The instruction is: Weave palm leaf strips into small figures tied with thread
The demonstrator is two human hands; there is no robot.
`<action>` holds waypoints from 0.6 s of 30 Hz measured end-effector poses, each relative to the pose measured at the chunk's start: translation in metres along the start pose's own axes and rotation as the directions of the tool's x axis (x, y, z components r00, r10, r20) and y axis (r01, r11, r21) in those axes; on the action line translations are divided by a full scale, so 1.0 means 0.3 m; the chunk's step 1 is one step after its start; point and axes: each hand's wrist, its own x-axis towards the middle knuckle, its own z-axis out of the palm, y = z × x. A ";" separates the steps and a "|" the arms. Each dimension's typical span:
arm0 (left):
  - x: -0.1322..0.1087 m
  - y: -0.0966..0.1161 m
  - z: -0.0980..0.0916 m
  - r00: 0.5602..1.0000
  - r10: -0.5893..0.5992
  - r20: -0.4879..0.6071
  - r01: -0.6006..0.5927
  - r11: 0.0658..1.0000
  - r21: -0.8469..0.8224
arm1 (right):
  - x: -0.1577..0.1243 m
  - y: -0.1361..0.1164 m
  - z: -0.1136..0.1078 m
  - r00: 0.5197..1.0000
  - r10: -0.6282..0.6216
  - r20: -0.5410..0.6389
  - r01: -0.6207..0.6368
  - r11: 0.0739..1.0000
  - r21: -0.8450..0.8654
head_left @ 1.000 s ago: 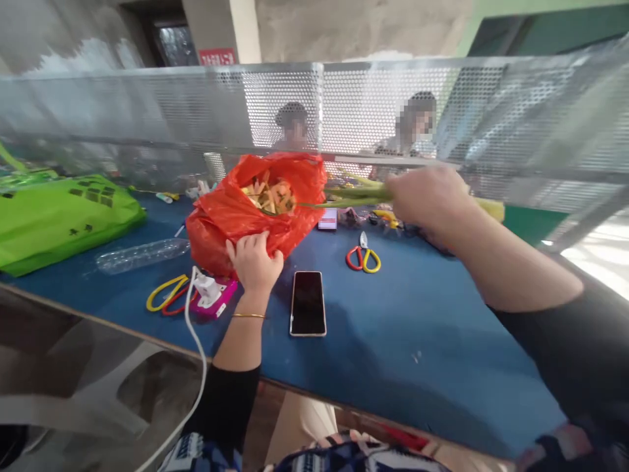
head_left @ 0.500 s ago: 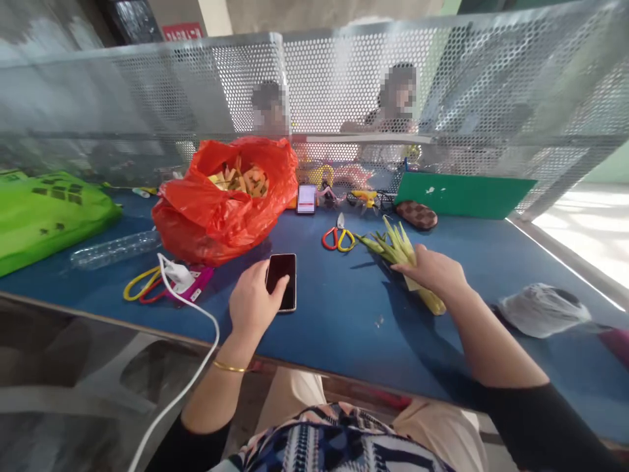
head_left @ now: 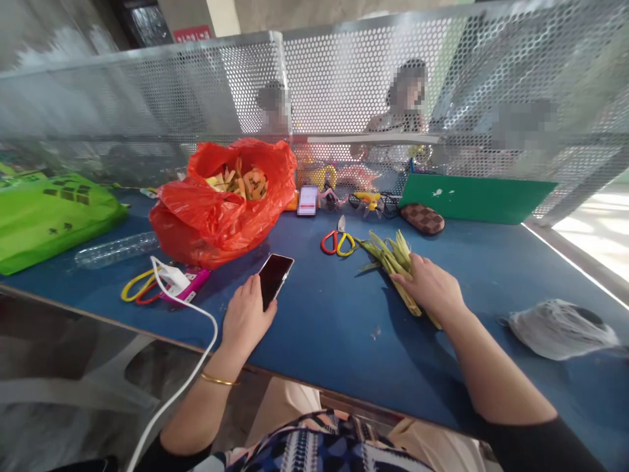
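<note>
My left hand is closed around the side of a dark-screened smartphone, which is tilted with its near edge toward my palm. My right hand grips a bundle of pale green-yellow leafy strips lying across the blue table. Its frayed ends fan out to the left of my fingers, and its narrow tail shows below them; the part under my palm is hidden. Beyond the bundle's left tip lie scissors with one red and one yellow handle, touched by neither hand.
A red plastic bag full of scraps stands left of centre. A power strip with a white cable lies by the front edge. At the back are a second phone, a checkered case, a green board and a mesh partition.
My left hand has shifted slightly left and turned the phone clockwise, its thumb now off the screen. The bundle has flattened and spread under my right hand.
</note>
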 end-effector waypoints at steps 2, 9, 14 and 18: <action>0.019 -0.050 0.003 1.000 -0.014 0.005 0.014 1.000 0.026 | 0.004 0.000 -0.002 1.000 0.027 0.007 -0.027 1.000 0.015; 0.071 -0.155 0.004 0.991 -0.132 -0.003 0.132 0.985 0.107 | 0.010 0.003 -0.011 0.998 0.067 0.023 -0.068 0.997 0.037; 0.076 -0.139 -0.008 0.985 -0.166 0.047 0.159 0.979 0.126 | 0.014 0.005 -0.008 0.997 0.075 0.032 -0.077 0.995 0.056; 0.082 -0.134 0.005 0.986 -0.159 0.052 0.149 0.976 0.155 | 0.021 0.009 -0.003 0.996 0.092 0.022 -0.093 0.993 0.070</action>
